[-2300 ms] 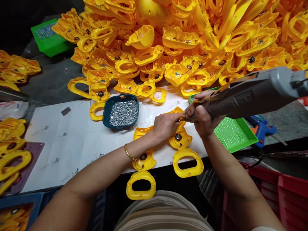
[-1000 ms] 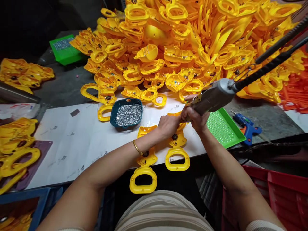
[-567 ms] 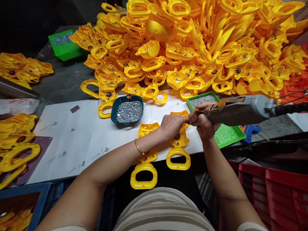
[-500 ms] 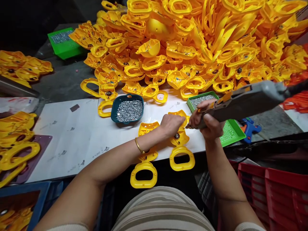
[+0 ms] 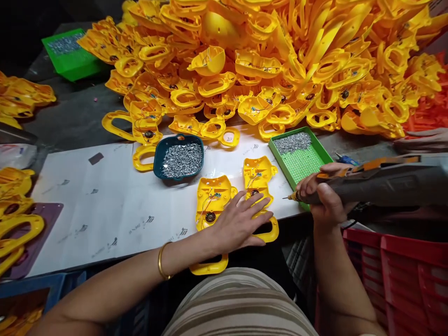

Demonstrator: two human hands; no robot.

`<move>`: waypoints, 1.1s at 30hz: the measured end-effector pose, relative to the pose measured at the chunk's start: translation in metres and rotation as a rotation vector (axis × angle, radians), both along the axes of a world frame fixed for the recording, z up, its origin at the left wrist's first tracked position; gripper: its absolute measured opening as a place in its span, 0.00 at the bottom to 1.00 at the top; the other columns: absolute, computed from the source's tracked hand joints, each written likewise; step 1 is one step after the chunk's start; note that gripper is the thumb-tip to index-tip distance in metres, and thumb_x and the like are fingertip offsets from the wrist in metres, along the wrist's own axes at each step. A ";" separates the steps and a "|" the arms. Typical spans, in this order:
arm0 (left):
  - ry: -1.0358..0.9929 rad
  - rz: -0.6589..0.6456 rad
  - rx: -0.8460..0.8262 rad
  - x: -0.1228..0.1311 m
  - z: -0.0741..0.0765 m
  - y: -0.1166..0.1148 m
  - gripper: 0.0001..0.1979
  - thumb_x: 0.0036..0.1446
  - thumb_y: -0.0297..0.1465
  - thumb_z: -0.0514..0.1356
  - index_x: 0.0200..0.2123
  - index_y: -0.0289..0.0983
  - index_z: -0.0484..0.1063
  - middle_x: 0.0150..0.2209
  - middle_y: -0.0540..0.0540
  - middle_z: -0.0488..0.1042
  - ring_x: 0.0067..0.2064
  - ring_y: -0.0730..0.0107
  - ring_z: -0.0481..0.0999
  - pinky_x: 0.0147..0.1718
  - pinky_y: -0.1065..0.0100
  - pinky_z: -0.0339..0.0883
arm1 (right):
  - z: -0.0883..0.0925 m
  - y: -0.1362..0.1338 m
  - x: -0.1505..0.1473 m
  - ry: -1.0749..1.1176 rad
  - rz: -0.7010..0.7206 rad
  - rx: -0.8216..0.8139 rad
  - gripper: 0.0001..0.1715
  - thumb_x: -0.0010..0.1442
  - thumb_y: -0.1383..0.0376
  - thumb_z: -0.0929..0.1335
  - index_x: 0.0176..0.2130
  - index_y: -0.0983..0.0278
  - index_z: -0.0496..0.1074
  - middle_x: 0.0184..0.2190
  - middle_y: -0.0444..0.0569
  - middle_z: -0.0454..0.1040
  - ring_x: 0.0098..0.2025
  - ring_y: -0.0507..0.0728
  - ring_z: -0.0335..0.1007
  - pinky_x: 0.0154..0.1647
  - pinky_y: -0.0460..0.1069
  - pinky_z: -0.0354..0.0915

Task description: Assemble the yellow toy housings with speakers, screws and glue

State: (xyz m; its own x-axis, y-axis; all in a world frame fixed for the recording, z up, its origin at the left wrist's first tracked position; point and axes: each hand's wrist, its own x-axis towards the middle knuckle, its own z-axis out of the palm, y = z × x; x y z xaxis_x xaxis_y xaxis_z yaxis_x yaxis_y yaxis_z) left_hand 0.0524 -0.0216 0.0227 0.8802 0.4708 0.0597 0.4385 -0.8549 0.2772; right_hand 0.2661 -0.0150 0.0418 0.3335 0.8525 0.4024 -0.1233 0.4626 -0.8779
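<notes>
My left hand (image 5: pixel 241 220) is open, its fingers spread over the lower part of a yellow plastic shell (image 5: pixel 257 171) with wires and a round speaker inside. Whether the palm presses on it I cannot tell. Left of it lies a second yellow shell (image 5: pixel 212 198), its handle loop toward me and partly hidden by my forearm. My right hand (image 5: pixel 325 196) is wrapped around a grey and black electric screwdriver (image 5: pixel 378 184), its thin bit pointing left, apart from the shells. Under the tool's tip side sits a green perforated tray (image 5: pixel 301 168) with small screws at its far end.
A dark teal bowl (image 5: pixel 179 158) of screws stands on the white sheet (image 5: pixel 105 205). Yellow shells (image 5: pixel 217 84) are heaped across the back. Red crates (image 5: pixel 395 270) stand at right, a blue crate (image 5: pixel 31 284) at lower left. Another person's hand (image 5: pixel 427 140) shows at far right.
My left hand has opened and come down toward me, from the right shell's top to its handle. My right hand has drawn the screwdriver back to the right and down, away from the shell.
</notes>
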 end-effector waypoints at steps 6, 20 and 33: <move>0.114 0.055 -0.037 -0.004 -0.011 0.000 0.23 0.62 0.41 0.59 0.58 0.41 0.64 0.64 0.42 0.63 0.67 0.53 0.56 0.64 0.42 0.43 | -0.005 -0.009 -0.006 -0.046 -0.010 -0.048 0.15 0.55 0.60 0.70 0.42 0.59 0.67 0.19 0.39 0.69 0.18 0.53 0.65 0.23 0.50 0.67; -0.287 0.417 0.250 -0.036 0.016 0.026 0.08 0.63 0.30 0.58 0.41 0.39 0.77 0.49 0.42 0.77 0.55 0.55 0.69 0.51 0.54 0.63 | -0.001 -0.041 -0.002 -0.012 0.078 -0.022 0.14 0.58 0.64 0.69 0.45 0.59 0.68 0.22 0.40 0.66 0.21 0.52 0.64 0.25 0.51 0.67; 0.153 0.369 0.158 0.035 -0.003 0.114 0.16 0.60 0.39 0.60 0.51 0.46 0.74 0.53 0.40 0.70 0.54 0.48 0.64 0.49 0.49 0.62 | 0.017 -0.017 -0.001 0.052 0.099 0.083 0.13 0.58 0.64 0.69 0.44 0.60 0.69 0.19 0.39 0.65 0.20 0.53 0.64 0.23 0.51 0.66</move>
State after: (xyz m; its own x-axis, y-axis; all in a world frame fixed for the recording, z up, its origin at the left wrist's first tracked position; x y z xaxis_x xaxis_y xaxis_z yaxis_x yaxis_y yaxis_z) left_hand 0.0877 0.0924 0.0193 0.6584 0.7517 0.0377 0.7491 -0.6594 0.0636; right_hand 0.2652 -0.0321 0.0586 0.2721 0.8466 0.4574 -0.2163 0.5170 -0.8282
